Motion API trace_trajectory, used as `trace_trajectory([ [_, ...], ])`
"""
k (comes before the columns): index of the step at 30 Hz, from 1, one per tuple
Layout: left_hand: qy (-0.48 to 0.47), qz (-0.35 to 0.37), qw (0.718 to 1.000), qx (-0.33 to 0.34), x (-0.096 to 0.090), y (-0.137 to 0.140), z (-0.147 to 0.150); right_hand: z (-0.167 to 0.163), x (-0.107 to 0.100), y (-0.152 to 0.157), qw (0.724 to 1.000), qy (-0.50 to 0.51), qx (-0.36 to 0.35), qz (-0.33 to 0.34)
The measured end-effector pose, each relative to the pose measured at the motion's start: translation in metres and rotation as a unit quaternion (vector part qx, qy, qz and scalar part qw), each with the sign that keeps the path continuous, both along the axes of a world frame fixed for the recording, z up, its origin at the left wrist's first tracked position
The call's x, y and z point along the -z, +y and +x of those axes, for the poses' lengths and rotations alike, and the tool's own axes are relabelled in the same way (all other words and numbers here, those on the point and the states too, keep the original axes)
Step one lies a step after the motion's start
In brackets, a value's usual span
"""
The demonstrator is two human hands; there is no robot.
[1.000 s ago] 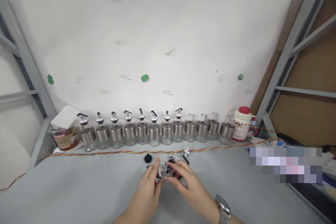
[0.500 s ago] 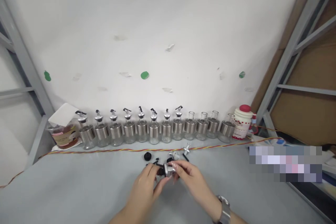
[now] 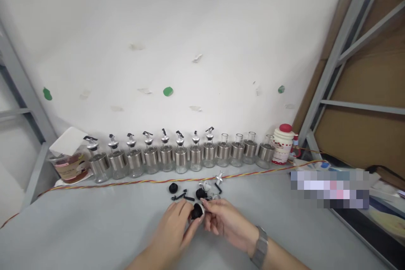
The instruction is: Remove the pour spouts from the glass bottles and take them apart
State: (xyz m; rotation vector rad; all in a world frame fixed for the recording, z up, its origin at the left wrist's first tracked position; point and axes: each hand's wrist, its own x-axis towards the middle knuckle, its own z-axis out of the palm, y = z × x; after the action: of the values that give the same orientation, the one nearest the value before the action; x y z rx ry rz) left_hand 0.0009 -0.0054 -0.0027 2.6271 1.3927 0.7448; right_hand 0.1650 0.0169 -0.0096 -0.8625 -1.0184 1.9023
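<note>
Low over the grey table, both hands meet around one pourer spout (image 3: 198, 211), a silver cap with a black stopper facing me. The fingers and thumb of my left hand (image 3: 177, 223) pinch it from the left, against the black part. From the right, my right hand (image 3: 226, 221) closes on the silver side, partly hiding it. Just beyond the hands lie loose pourer parts: a black stopper (image 3: 173, 187), another black stopper (image 3: 201, 193), thin black levers (image 3: 189, 198) and a silver spout piece (image 3: 219, 177).
Against the white wall stands a row of glass bottles (image 3: 181, 158) with steel sleeves; the left ones wear pourers, the right ones have bare necks. A tea tub (image 3: 71, 168) and a white jar (image 3: 282, 145) flank them. A twisted red-yellow wire (image 3: 126, 183) crosses in front.
The pourer spout has turned so its black stopper end faces me more. Both hands have shifted slightly nearer me, uncovering more loose parts. The whole view has swung a little to the right.
</note>
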Motion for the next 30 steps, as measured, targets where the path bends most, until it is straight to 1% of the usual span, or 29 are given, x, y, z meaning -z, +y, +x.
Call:
trace_trajectory([
  [2,-0.020,-0.017,1.000,0.001,-0.001,0.000,0.001,-0.001,0.000,-0.001,1.000,-0.007,-0.012,-0.006],
  [4,-0.041,-0.029,0.999,-0.001,-0.001,0.000,0.000,-0.001,0.000,-0.004,0.999,-0.012,-0.027,-0.030],
  [11,-0.113,-0.065,0.991,-0.007,-0.002,0.000,0.000,-0.001,-0.001,-0.012,0.990,0.030,-0.063,-0.124],
  [14,-0.125,-0.079,0.989,-0.005,-0.002,-0.001,0.001,0.000,0.000,-0.013,0.985,0.046,-0.080,-0.145],
  [20,-0.118,-0.080,0.989,-0.025,0.000,-0.003,0.001,-0.004,0.002,-0.014,0.986,0.056,-0.089,-0.128],
  [22,-0.130,-0.091,0.987,-0.031,0.002,-0.003,0.002,-0.006,0.002,-0.015,0.988,0.052,-0.080,-0.125],
  [26,-0.198,-0.137,0.970,-0.039,0.007,-0.001,0.005,-0.010,0.004,-0.015,0.993,0.054,-0.036,-0.101],
  [30,-0.261,-0.171,0.950,-0.034,0.007,0.000,0.008,-0.016,0.012,-0.012,0.998,0.053,0.028,-0.032],
])
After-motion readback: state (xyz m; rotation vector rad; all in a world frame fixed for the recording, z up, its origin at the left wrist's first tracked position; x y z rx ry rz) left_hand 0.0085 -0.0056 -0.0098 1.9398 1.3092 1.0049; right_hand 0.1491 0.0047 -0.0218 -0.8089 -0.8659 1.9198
